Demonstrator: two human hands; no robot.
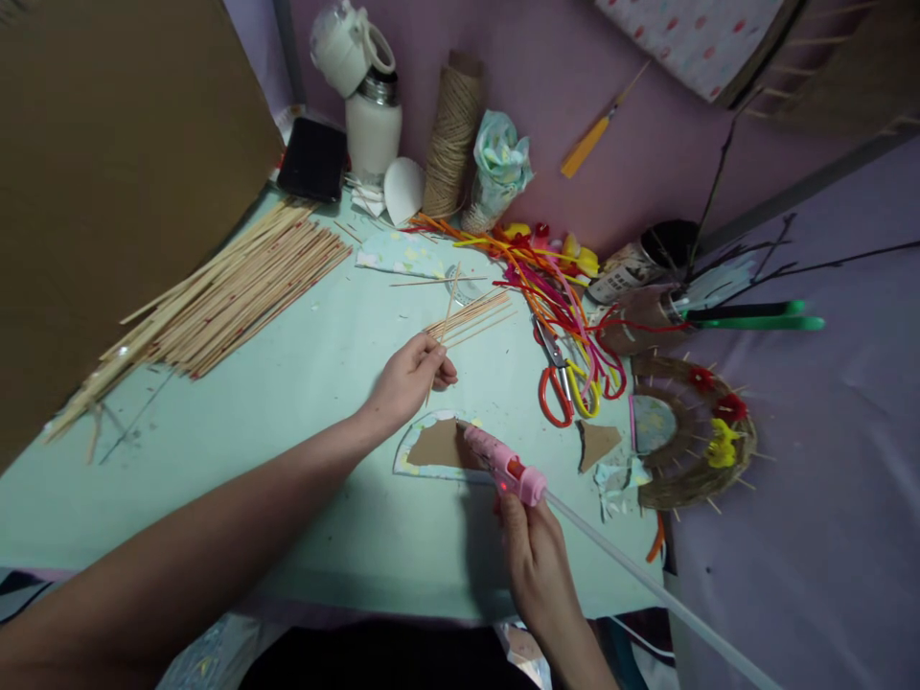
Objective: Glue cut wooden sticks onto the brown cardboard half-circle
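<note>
My right hand [536, 546] grips a pink glue gun [503, 462], with a long pale glue stick [632, 565] trailing out of its back end. The gun's nozzle is over the right part of a half-round cardboard piece [435, 446] edged with patterned fabric; I cannot tell whether it touches. Just above that piece, my left hand [413, 374] pinches a thin wooden stick [452, 302] that stands at a tilt. Several more thin sticks [478, 314] lie on the table beyond the left fingers.
A large bundle of sticks [244, 287] covers the left side. Scissors [561, 374], coloured pipe cleaners [539, 278] and a decorated wreath [733, 441] are at the right. Along the back stand a white bottle [374, 125], a twine roll [451, 134] and a fabric roll [501, 168].
</note>
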